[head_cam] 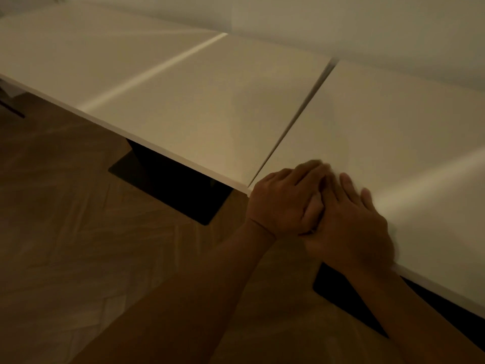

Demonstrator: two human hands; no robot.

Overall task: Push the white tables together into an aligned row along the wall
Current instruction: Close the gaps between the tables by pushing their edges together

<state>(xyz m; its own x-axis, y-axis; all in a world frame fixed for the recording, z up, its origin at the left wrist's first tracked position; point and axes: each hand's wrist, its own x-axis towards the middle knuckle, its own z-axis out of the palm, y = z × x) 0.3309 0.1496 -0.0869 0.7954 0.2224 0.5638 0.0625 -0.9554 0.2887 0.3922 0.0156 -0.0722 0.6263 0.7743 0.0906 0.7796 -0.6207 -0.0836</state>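
Two bare forearms are reaching up from the bottom of the frame toward the lower right. Both hands are lying flat, fingers straight, on the near left corner of the right white table (393, 122). The left hand (284, 199) is resting palm down right at that corner, its fingers extending onto the tabletop. The right hand (351, 219) is lying just beside it, touching it along the thumb side, fingers spread on the surface and blurred at the tips. Neither hand is curling round the edge or gripping anything; they are pressing on the top.

A narrow dark seam is running from beside the left hand up toward the upper right of the frame, separating this table from the middle white table (204, 109) in the centre. The gap is looking slightly wider at its far end than at the near end. The near edges of the two tops are meeting almost level at the corner. Farther to the upper left, the left white table (86, 51) is sitting against the middle one, a bright line marking their joint.

All three tops are running along the pale wall (341, 19) across the top of the frame. Dark pedestal bases (168, 179) are showing under the tables, standing on a wooden herringbone floor (65, 219) filling the lower left.
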